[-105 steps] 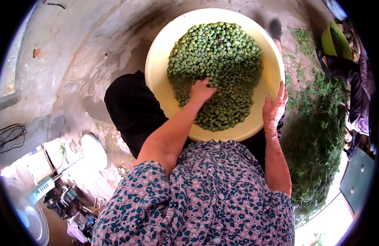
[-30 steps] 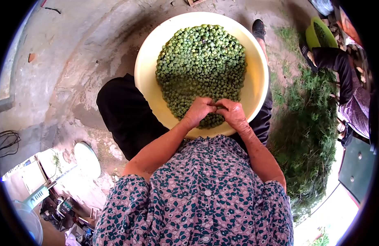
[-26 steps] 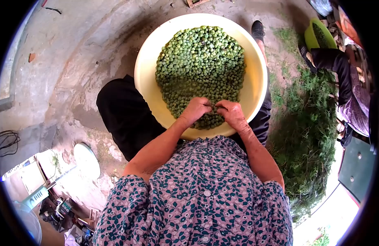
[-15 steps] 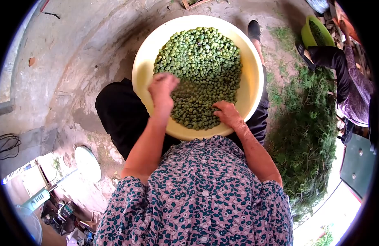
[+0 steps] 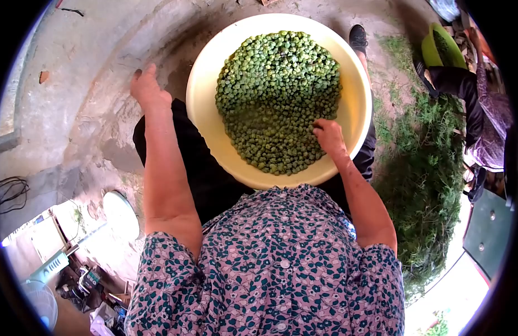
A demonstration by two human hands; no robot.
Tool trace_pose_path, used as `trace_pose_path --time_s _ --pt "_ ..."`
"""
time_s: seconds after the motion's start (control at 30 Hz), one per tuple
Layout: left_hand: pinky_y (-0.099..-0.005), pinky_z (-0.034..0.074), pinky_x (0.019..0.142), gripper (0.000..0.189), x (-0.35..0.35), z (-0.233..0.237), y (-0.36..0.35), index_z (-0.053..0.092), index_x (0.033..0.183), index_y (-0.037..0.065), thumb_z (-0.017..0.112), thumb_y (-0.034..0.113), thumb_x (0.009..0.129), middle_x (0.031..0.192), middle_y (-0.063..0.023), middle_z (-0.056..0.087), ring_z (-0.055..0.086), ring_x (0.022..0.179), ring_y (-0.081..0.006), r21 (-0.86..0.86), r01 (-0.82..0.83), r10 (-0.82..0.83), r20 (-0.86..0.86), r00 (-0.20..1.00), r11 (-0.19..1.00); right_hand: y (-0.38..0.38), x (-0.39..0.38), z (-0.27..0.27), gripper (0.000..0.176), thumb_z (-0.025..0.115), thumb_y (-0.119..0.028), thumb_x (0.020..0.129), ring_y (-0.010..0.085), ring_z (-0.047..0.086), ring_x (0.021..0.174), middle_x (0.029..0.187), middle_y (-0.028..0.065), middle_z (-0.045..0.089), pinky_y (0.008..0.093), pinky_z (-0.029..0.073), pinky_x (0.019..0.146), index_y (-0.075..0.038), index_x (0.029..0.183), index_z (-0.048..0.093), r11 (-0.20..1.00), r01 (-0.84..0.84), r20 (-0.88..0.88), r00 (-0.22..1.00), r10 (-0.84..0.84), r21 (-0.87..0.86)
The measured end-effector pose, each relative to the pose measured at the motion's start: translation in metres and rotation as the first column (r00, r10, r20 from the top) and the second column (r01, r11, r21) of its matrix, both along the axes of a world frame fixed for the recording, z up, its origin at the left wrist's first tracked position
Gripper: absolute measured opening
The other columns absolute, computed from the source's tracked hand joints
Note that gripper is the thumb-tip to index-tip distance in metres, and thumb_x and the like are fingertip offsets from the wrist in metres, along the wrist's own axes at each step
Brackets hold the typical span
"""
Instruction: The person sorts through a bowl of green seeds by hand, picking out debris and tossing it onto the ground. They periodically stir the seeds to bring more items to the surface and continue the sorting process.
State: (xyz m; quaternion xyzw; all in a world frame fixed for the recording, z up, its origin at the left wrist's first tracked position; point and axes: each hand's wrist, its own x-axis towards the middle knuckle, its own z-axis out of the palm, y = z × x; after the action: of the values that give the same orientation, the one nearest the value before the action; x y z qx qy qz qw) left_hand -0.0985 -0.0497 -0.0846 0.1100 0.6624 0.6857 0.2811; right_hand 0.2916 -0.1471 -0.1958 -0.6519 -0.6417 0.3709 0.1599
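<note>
A wide pale-yellow basin (image 5: 200, 120) rests on the wearer's lap. Small round green fruits (image 5: 275, 84) fill much of it, brightly lit at the far side and shaded nearer. My left hand (image 5: 151, 88) is out past the basin's left rim, over the floor, with a couple of fingers apart and nothing seen in it. Over the right part of the fruits is my right hand (image 5: 330, 137), its fingers curled together at the surface. Whatever lies between those fingertips is too small to make out.
Cut green feathery branches (image 5: 418, 190) lie heaped on the right. Beyond them another person (image 5: 488, 123) sits near a lime-green tub (image 5: 438, 47). A standing fan (image 5: 38, 302) and a round white base (image 5: 122, 215) are at lower left, by a concrete wall (image 5: 74, 73).
My left hand has swung from above the fruits out to the left, beyond the rim. My right hand has moved slightly up and right. The basin appears a little farther right.
</note>
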Motion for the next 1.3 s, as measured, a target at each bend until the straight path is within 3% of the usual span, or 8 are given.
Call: trace_pose_path --time_s 0.17,0.37,0.63,0.7,0.9,0.97,1.13,1.3 --pt "-0.0347 0.039 0.091 0.034 0.027 -0.003 -0.021 0.051 0.11 0.001 0.064 0.006 0.079 0.113 -0.0122 0.059 0.056 0.104 -0.0233 -0.124 0.063 -0.052 0.096 0.994 0.99 0.028 0.0 -0.027 0.021 0.064 -0.007 0.076 0.0366 0.06 0.086 0.091 0.0209 0.063 0.0405 0.049 0.078 -0.006 0.097 0.066 0.991 0.047 0.098 0.993 -0.06 0.126" --pt "-0.0309 0.048 0.08 0.022 0.068 0.002 -0.038 0.059 0.103 0.002 0.063 0.01 0.082 0.094 -0.0105 0.066 0.063 0.088 -0.0214 0.011 0.406 -0.403 0.16 0.901 0.914 0.034 -0.012 -0.052 0.032 0.066 -0.004 0.072 0.0358 0.057 0.093 0.101 0.0154 0.058 0.0443 0.049 0.077 -0.014 0.102 0.065 0.993 -0.052 0.31 0.95 0.016 0.108" --pt "-0.0294 0.049 0.078 0.024 0.132 -0.022 -0.058 0.061 0.106 0.002 0.063 0.012 0.084 0.093 -0.0099 0.066 0.063 0.085 -0.016 -0.081 0.76 -0.743 0.171 0.647 0.644 0.028 -0.006 -0.056 0.027 0.068 -0.003 0.066 0.0354 0.059 0.086 0.094 0.016 0.059 0.0412 0.049 0.073 -0.007 0.092 0.062 0.975 -0.007 0.251 0.967 -0.05 0.222" --pt "-0.0269 0.049 0.074 0.023 0.141 -0.043 -0.063 0.062 0.104 0.001 0.063 0.012 0.083 0.091 -0.0093 0.066 0.062 0.082 -0.0145 -0.107 0.812 -0.797 0.156 0.584 0.574 0.025 -0.013 -0.031 0.027 0.069 -0.004 0.067 0.0343 0.061 0.081 0.09 0.0171 0.062 0.037 0.05 0.071 -0.005 0.093 0.061 0.988 0.146 -0.054 0.988 -0.143 0.052" --pt "-0.0222 0.046 0.06 0.023 0.166 -0.066 -0.079 0.063 0.099 -0.003 0.063 0.01 0.08 0.078 -0.0054 0.063 0.057 0.068 -0.0097 -0.252 0.897 -0.921 0.053 0.387 0.363 0.004 -0.038 0.025 0.026 0.069 -0.006 0.073 0.0174 0.062 0.072 0.082 0.0092 0.064 0.0285 0.049 0.067 -0.001 0.097 0.059 0.985 0.172 -0.377 0.913 -0.155 0.013" --pt "-0.023 0.046 0.057 0.025 0.171 -0.071 -0.083 0.062 0.098 -0.004 0.065 0.011 0.079 0.075 -0.0049 0.062 0.057 0.064 -0.0099 -0.299 0.918 -0.959 0.036 0.283 0.259 -0.001 -0.045 0.033 0.025 0.067 -0.005 0.075 0.0121 0.059 0.071 0.08 0.0058 0.063 0.0265 0.049 0.066 0.0 0.097 0.058 0.986 0.166 -0.392 0.907 -0.153 -0.003" --pt "-0.0232 0.05 0.054 0.016 0.181 -0.069 -0.091 0.064 0.084 -0.006 0.065 0.008 0.076 0.069 -0.009 0.064 0.062 0.059 -0.0127 -0.14 0.94 -0.915 0.223 0.336 0.311 -0.009 -0.054 0.034 0.02 0.067 -0.004 0.076 0.01 0.057 0.069 0.078 0.0049 0.062 0.0252 0.048 0.065 -0.001 0.095 0.059 0.99 0.138 -0.456 0.882 -0.122 0.0" --pt "-0.024 0.054 0.055 0.012 0.174 -0.068 -0.091 0.064 0.083 -0.005 0.061 0.006 0.081 0.071 -0.0071 0.063 0.062 0.06 -0.0127 -0.261 0.94 -0.927 0.242 0.286 0.221 -0.016 -0.058 0.032 0.02 0.067 -0.005 0.077 0.0095 0.057 0.069 0.077 0.0044 0.062 0.025 0.048 0.065 -0.001 0.094 0.06 0.992 0.124 -0.47 0.875 -0.117 -0.016"
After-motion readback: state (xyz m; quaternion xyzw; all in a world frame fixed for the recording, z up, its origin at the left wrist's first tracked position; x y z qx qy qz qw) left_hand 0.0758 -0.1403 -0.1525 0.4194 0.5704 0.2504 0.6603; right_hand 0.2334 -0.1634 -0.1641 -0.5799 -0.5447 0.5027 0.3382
